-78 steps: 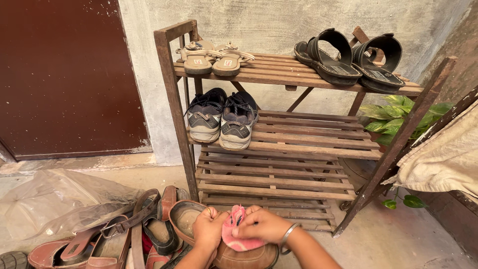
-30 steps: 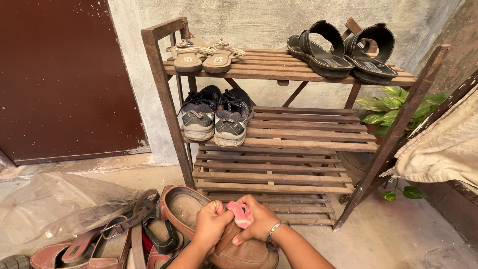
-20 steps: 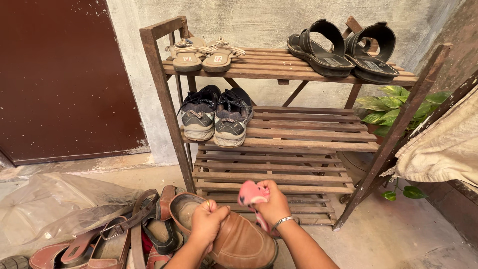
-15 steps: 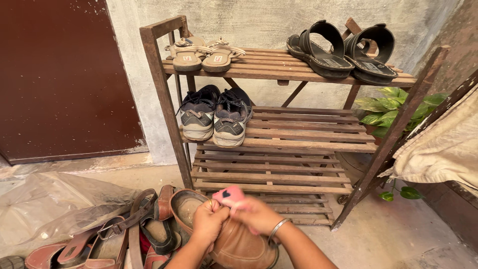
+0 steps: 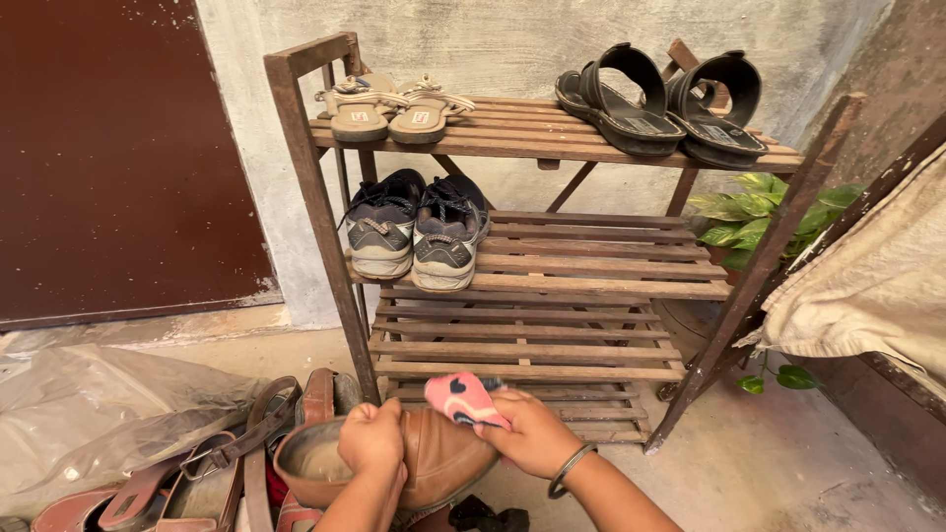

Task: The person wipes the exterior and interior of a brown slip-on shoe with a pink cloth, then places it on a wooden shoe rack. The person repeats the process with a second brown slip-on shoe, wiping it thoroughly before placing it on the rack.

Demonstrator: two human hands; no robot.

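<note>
- Head view, low centre: we see the left hand (image 5: 372, 440) clenched on the rim of a brown leather shoe (image 5: 434, 458), its fingers curled over the opening, so the shoe is lifted and tipped on its side above the floor.
- Our right hand (image 5: 533, 433) grips a pink cloth (image 5: 463, 396) and presses it against the shoe's upper; a metal bangle (image 5: 572, 465) circles that wrist.
- The shoe hangs just in front of the lowest slats of a wooden shoe rack (image 5: 552, 286), close to its left front post.
- On the rack's top shelf we find tan strappy sandals (image 5: 389, 106) at the left and black sandals (image 5: 660, 103) at the right.
- Grey and black sneakers (image 5: 414, 229) sit side by side on the left end of the middle shelf.
- Left of the hands, brown buckled sandals (image 5: 212, 468) lie heaped on the floor, next to a crumpled clear plastic sheet (image 5: 99, 404).
- Behind the rack's right side we see a green leafy plant (image 5: 749, 212); a pale sack (image 5: 877, 286) hangs at the right edge.
- A dark red door (image 5: 108, 158) fills the left background.
</note>
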